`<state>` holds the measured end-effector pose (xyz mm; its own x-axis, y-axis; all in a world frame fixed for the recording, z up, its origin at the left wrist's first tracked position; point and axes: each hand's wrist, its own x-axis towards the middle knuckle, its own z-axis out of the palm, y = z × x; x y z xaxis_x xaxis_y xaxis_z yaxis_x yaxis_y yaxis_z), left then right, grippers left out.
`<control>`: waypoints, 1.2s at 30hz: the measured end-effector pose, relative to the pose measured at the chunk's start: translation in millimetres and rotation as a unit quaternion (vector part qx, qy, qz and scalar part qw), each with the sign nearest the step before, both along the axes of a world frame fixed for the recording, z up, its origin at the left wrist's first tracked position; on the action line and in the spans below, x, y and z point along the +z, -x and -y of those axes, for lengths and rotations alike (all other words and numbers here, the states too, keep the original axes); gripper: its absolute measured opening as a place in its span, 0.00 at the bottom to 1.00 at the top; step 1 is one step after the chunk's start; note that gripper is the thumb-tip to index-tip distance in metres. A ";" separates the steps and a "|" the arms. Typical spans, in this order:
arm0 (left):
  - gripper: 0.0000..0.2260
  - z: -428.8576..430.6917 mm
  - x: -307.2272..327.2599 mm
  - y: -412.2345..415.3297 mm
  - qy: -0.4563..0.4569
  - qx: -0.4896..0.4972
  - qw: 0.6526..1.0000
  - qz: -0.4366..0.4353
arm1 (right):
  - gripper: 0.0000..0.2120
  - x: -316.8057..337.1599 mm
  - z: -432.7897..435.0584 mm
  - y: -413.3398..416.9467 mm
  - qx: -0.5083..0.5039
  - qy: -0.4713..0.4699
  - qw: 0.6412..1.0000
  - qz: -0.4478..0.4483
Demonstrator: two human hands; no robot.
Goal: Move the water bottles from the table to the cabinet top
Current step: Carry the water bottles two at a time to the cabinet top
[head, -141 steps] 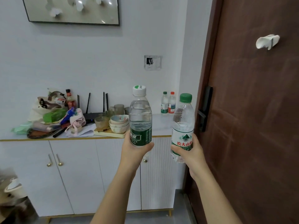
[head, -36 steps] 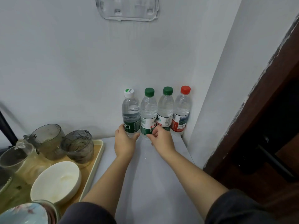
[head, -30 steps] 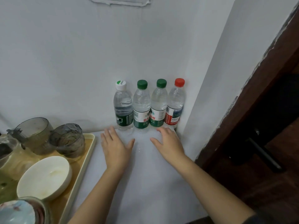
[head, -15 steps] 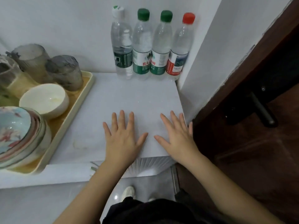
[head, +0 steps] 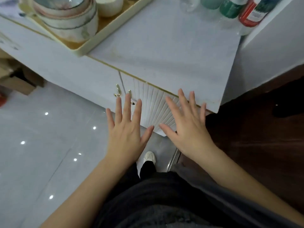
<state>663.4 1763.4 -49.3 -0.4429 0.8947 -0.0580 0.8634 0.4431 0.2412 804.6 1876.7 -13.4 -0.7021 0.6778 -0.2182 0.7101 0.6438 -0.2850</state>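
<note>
The left hand (head: 126, 139) and the right hand (head: 189, 134) are spread flat and hold nothing, and the water bottles (head: 250, 12) stand on the cabinet top (head: 164, 50).

1 o'clock: water bottles (head: 230, 8) cropped by top edge, only lower parts show, label print blurred. 11 o'clock: bowl stack (head: 69, 23) and tray (head: 105, 34) cropped too. 9 o'clock: red object (head: 2, 99) cut by left edge, unidentifiable.

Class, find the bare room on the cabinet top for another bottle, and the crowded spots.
Free: the cabinet top between the tray, the bottles and its front edge. Crowded: the tray of bowls and the bottles' back corner.
</note>
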 end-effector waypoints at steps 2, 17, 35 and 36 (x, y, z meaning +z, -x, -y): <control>0.35 21.6 -6.9 0.1 0.025 0.026 0.999 0.000 | 0.36 -5.0 9.1 7.4 0.053 0.007 0.998 0.019; 0.33 259.8 -54.5 5.7 0.169 0.283 0.930 0.164 | 0.35 -69.0 180.8 128.1 0.371 0.033 0.902 0.219; 0.32 514.5 -78.2 -24.9 0.077 0.667 0.676 0.305 | 0.32 -105.9 499.8 229.2 0.698 -0.016 0.667 0.259; 0.32 525.7 -79.4 -24.1 0.069 0.682 0.662 0.302 | 0.32 -108.9 516.0 231.4 0.713 -0.021 0.651 0.261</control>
